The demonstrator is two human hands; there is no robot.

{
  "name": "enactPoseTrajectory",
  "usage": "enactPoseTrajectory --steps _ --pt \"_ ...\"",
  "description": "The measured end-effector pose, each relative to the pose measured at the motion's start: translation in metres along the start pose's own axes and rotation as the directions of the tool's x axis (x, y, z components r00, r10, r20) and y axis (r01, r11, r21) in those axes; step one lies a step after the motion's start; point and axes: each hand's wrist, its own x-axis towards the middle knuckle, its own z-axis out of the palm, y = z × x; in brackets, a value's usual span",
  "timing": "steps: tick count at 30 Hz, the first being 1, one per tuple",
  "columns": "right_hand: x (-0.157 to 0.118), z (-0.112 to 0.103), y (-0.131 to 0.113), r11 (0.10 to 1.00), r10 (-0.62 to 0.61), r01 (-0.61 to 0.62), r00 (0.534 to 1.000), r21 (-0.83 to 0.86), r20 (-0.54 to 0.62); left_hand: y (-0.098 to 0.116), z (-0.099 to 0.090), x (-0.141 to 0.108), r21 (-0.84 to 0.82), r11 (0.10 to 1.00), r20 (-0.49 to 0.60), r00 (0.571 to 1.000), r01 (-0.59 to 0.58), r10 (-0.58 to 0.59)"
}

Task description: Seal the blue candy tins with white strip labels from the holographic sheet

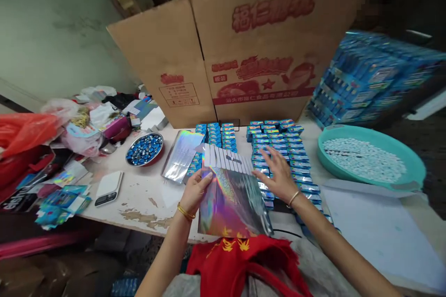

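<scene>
My left hand (198,190) pinches the left edge of a shiny holographic foil sheet (233,202), thumb on top. The sheet is tilted up in front of my body, with a row of white strips along its upper part. Over its upper right corner, my right hand (279,176) is open with fingers spread; whether the thumb touches the sheet I cannot tell. Beneath and beyond that hand stand rows of small blue boxes (301,164). More blue boxes (213,133) stand behind the sheet, partly hidden by it. Another silver foil sheet (176,160) lies to the left.
A metal bowl (144,148) of blue wrapped pieces and a white scale (109,188) are at left, beside piled bags (83,137). A large cardboard sheet (223,51) stands behind. At right are a turquoise basin (371,158) of white pieces and stacked blue packs (365,76).
</scene>
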Motion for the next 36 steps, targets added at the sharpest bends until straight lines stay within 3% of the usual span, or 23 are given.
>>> enactPoseTrajectory --steps 2,5,8,10,11,13,14,15,18,20,27,31,36 --pt "0.007 0.0 -0.034 0.956 -0.27 0.284 0.95 -0.069 0.158 0.008 0.01 -0.006 0.055 0.997 0.093 0.994 -0.055 0.05" --pt "0.016 0.007 -0.074 0.897 -0.429 0.439 0.845 0.043 0.32 0.021 0.015 -0.011 0.206 0.952 0.198 0.962 -0.228 0.187" --pt "0.019 0.016 -0.088 0.902 -0.428 0.362 0.815 0.233 0.391 0.034 0.008 -0.016 0.414 0.803 0.279 0.899 -0.429 0.337" --pt "0.021 0.019 -0.09 0.917 -0.383 0.3 0.844 0.261 0.376 0.041 0.003 -0.019 0.547 0.658 0.296 0.854 -0.518 0.427" --pt "0.021 0.02 -0.09 0.927 -0.358 0.283 0.865 0.246 0.352 0.044 0.001 -0.019 0.614 0.569 0.267 0.822 -0.547 0.503" --pt "0.024 0.022 -0.093 0.937 -0.33 0.268 0.89 0.224 0.314 0.05 -0.001 -0.019 0.736 0.39 0.183 0.718 -0.553 0.672" --pt "0.026 0.023 -0.095 0.935 -0.332 0.267 0.891 0.233 0.311 0.052 -0.001 -0.017 0.769 0.336 0.163 0.675 -0.544 0.72" --pt "0.028 0.024 -0.096 0.929 -0.343 0.27 0.884 0.253 0.316 0.053 0.0 -0.015 0.774 0.323 0.17 0.67 -0.545 0.723" --pt "0.035 0.03 -0.098 0.912 -0.381 0.288 0.858 0.291 0.345 0.051 -0.001 -0.005 0.694 0.445 0.269 0.778 -0.566 0.568" --pt "0.04 0.034 -0.094 0.924 -0.366 0.28 0.844 0.259 0.392 0.046 -0.006 0.004 0.661 0.521 0.264 0.817 -0.54 0.512" --pt "0.06 0.038 -0.042 0.983 -0.174 0.098 0.745 0.152 0.645 0.027 -0.054 0.044 0.667 0.669 -0.018 0.89 -0.328 0.455" --pt "0.063 0.057 -0.009 0.982 -0.116 -0.028 0.69 0.186 0.715 0.006 -0.08 0.074 0.637 0.747 -0.151 0.919 -0.191 0.364" --pt "0.063 0.094 0.024 0.979 -0.067 -0.091 0.697 0.18 0.714 -0.027 -0.105 0.111 0.643 0.762 -0.262 0.914 -0.075 0.311"
